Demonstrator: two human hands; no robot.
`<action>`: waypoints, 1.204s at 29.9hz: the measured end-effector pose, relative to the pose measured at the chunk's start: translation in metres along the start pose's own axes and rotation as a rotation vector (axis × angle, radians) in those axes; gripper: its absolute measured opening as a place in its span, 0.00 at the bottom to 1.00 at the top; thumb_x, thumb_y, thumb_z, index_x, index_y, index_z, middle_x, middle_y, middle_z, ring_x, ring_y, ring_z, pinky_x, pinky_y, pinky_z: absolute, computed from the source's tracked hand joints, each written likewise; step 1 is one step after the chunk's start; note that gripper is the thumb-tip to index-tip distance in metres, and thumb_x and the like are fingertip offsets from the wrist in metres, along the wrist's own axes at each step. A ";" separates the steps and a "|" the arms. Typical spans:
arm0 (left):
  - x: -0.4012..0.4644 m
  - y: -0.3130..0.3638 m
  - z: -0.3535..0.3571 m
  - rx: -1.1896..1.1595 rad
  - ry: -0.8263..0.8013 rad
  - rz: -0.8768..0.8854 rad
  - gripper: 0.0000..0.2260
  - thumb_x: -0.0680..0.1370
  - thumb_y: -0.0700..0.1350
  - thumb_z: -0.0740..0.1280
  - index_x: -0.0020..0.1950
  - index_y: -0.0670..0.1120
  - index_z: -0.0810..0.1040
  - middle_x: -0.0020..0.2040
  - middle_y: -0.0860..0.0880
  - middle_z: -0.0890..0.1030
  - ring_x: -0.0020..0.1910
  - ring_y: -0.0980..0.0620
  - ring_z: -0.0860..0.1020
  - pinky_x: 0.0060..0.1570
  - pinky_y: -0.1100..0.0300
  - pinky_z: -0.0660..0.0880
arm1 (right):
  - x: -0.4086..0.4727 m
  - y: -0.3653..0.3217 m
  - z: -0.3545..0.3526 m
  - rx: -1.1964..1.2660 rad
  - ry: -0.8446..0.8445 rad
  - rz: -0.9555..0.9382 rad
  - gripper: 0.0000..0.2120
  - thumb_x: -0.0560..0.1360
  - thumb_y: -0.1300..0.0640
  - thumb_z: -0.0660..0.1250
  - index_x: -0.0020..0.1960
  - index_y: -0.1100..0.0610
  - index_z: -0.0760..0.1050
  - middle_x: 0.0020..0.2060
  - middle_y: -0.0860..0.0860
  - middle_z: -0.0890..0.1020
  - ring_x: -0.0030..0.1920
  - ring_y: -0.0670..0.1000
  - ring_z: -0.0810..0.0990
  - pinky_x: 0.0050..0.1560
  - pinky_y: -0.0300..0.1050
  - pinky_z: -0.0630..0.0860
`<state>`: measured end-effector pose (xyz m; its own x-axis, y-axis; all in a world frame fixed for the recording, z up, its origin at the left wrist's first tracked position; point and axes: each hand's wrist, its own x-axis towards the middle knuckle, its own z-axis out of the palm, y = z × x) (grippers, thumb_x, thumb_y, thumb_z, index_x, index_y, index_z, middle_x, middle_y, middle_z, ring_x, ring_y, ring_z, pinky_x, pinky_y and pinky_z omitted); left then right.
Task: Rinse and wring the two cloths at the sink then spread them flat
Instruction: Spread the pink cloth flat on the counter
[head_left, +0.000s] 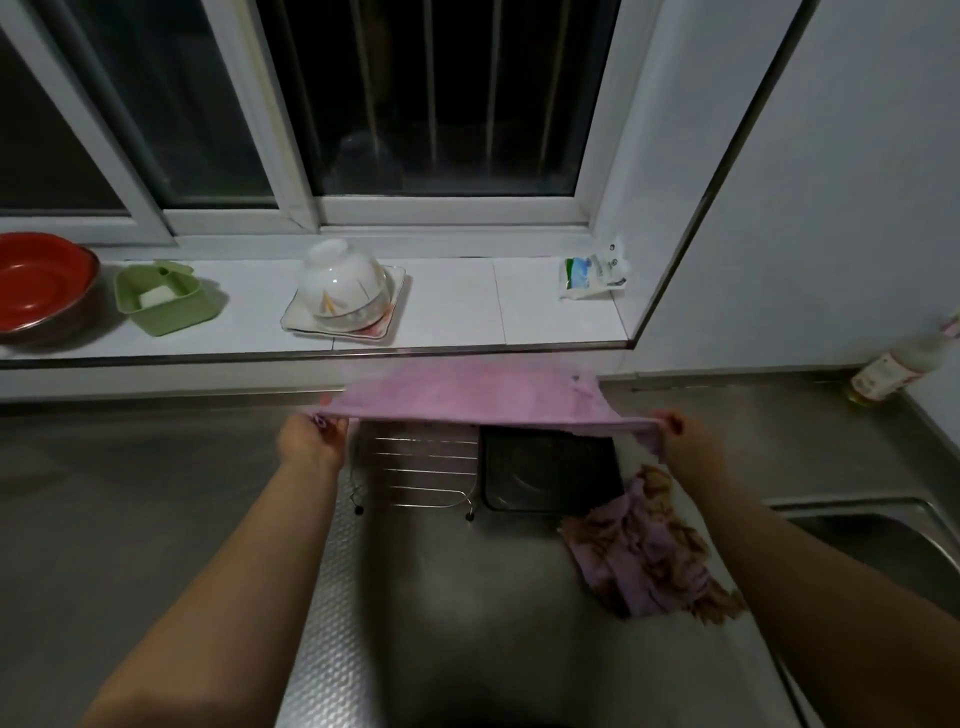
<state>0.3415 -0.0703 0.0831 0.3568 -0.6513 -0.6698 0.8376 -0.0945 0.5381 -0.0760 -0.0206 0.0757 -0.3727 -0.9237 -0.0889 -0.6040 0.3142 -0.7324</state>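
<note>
A dim kitchen corner with a dark, barred window (441, 98) at the far side, a white tiled sill (452, 306) beneath it and a stainless steel counter (130, 493) running across the near part of the scene. On the sill, from left to right, stand a red bowl (39, 283), a green soap dish (163, 296) with a white bar in it, a white bowl turned upside down (343, 286) on a square plate (301, 325), and a small crumpled plastic packet (595, 273). A bottle with a label (898, 369) leans in the far right corner of the counter, and the rim of a sink (883, 525) shows at the right edge. Both arms reach forward over the counter. The left hand (311, 441) pinches the near left corner of a pink cloth (467, 389) between thumb and fingers, and the right hand (685, 441) pinches the near right corner in the same way, fingers curled round the fabric. The cloth is stretched taut between them, held flat in the air just below the sill's edge and above a small wire rack (415, 467) and a dark square tray (550, 467) that sit side by side on the counter. The second cloth (649, 556), pink and brown, lies crumpled in a heap on the counter near the right forearm, just in front of the tray's right near corner and left of the sink.
</note>
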 end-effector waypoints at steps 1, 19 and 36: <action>0.000 -0.008 -0.011 -0.019 0.041 -0.028 0.15 0.83 0.35 0.47 0.60 0.37 0.71 0.53 0.42 0.76 0.41 0.49 0.81 0.40 0.63 0.80 | -0.007 0.010 0.003 -0.088 -0.032 0.023 0.10 0.73 0.62 0.66 0.53 0.62 0.80 0.42 0.58 0.82 0.40 0.56 0.78 0.42 0.41 0.72; 0.006 -0.049 -0.087 0.569 0.350 -0.074 0.18 0.83 0.37 0.53 0.73 0.36 0.65 0.73 0.40 0.68 0.71 0.44 0.68 0.55 0.64 0.74 | -0.034 0.145 0.051 -0.647 -0.308 0.052 0.22 0.68 0.49 0.57 0.59 0.50 0.78 0.57 0.57 0.80 0.53 0.60 0.78 0.53 0.50 0.77; 0.083 -0.071 0.030 2.001 -0.383 0.717 0.15 0.76 0.46 0.63 0.62 0.45 0.76 0.62 0.41 0.74 0.61 0.36 0.72 0.60 0.48 0.70 | 0.084 -0.030 0.091 -0.482 -0.325 -0.047 0.12 0.77 0.57 0.61 0.56 0.55 0.79 0.55 0.55 0.81 0.53 0.57 0.79 0.52 0.45 0.73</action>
<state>0.2991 -0.1408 0.0044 0.0365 -0.9809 -0.1910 -0.8949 -0.1172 0.4306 -0.0245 -0.1273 0.0286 -0.1486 -0.9348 -0.3225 -0.8953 0.2656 -0.3575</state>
